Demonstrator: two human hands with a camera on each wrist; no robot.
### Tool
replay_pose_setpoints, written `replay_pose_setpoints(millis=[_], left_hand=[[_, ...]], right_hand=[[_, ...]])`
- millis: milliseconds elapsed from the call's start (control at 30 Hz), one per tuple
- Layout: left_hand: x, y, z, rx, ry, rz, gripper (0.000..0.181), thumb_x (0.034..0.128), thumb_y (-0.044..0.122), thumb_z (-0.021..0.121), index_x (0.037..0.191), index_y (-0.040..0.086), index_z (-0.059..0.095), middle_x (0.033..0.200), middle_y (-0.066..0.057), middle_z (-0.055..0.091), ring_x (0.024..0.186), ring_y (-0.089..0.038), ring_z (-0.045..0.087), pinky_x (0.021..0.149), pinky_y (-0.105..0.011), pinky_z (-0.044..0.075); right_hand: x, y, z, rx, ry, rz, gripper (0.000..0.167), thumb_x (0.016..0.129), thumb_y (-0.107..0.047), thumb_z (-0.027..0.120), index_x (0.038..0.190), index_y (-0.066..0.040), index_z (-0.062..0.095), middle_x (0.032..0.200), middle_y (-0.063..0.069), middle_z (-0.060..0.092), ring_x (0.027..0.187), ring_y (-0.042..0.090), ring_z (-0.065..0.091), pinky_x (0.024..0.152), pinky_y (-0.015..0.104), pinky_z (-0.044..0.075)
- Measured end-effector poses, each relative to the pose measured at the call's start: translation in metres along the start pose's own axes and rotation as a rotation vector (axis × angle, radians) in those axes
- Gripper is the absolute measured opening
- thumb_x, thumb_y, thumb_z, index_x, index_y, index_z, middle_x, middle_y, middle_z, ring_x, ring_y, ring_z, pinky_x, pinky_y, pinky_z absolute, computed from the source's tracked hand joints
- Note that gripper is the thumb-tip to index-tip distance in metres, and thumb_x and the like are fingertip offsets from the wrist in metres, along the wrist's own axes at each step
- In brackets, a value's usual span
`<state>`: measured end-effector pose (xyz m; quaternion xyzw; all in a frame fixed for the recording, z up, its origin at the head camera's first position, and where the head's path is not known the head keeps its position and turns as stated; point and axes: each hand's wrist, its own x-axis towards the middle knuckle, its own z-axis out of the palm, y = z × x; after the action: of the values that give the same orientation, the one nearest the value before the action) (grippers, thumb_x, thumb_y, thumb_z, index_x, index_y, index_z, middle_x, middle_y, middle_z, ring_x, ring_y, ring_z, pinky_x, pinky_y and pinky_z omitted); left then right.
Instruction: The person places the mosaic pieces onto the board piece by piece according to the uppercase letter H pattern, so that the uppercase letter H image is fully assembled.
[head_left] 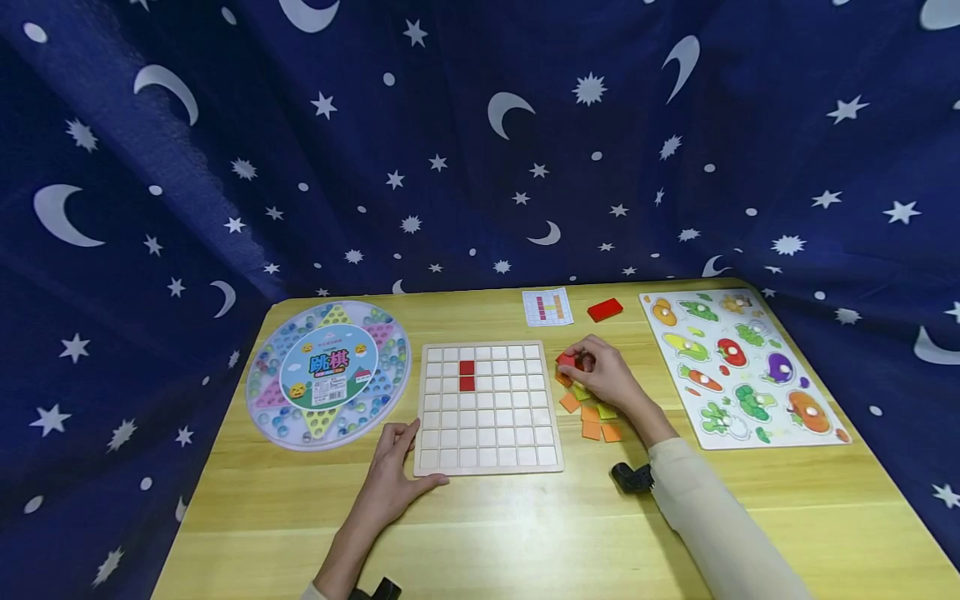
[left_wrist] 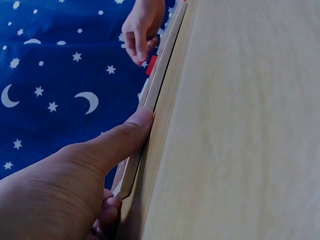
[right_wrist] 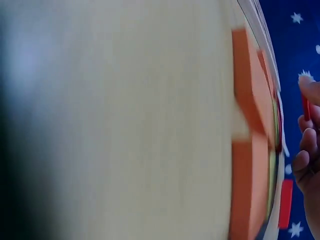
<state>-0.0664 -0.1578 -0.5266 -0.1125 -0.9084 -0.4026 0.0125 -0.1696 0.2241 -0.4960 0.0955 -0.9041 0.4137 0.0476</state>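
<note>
A wooden grid board (head_left: 487, 408) lies on the table with two red square tiles (head_left: 467, 375) in its cells, one above the other. My left hand (head_left: 393, 479) holds its near left corner. The thumb (left_wrist: 127, 132) lies along the front edge, and the other fingers are at the left side. Just right of the board, my right hand (head_left: 603, 371) pinches a red tile (right_wrist: 306, 107) between thumb and fingers. Below that hand lies a loose pile of orange tiles (head_left: 591, 429) and yellow tiles (head_left: 606, 412), partly hidden by it.
Behind the board are a printed pattern card (head_left: 547, 307) and a red block (head_left: 605, 310). A round marble board game (head_left: 327, 375) sits at the left. On the right lies a vegetable peg puzzle (head_left: 742, 367). A starry blue curtain (head_left: 480, 167) hangs behind the table.
</note>
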Motion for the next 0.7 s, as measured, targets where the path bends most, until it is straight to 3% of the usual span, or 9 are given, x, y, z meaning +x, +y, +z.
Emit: replay_pose_setpoints(millis=[400, 700], left_hand=[[0.0, -0.003, 0.001, -0.005, 0.003, 0.007, 0.098, 0.0643, 0.044, 0.089, 0.142, 0.0, 0.049, 0.118, -0.004, 0.047, 0.098, -0.012, 0.047, 0.084, -0.031, 0.045], [0.001, -0.002, 0.001, -0.004, 0.001, 0.001, 0.098, 0.064, 0.045, 0.089, 0.142, 0.001, 0.049, 0.118, -0.005, 0.047, 0.099, -0.012, 0.048, 0.087, -0.033, 0.046]], right_hand=[[0.017, -0.034, 0.029, 0.09, -0.062, -0.037, 0.019, 0.083, -0.015, 0.079, 0.098, -0.008, 0.069, 0.084, 0.009, 0.055, 0.067, 0.018, 0.043, 0.06, 0.025, 0.035], [0.019, -0.047, 0.053, 0.069, -0.098, -0.077, 0.019, 0.083, -0.019, 0.08, 0.097, -0.011, 0.069, 0.09, 0.003, 0.059, 0.076, 0.018, 0.049, 0.067, 0.025, 0.04]])
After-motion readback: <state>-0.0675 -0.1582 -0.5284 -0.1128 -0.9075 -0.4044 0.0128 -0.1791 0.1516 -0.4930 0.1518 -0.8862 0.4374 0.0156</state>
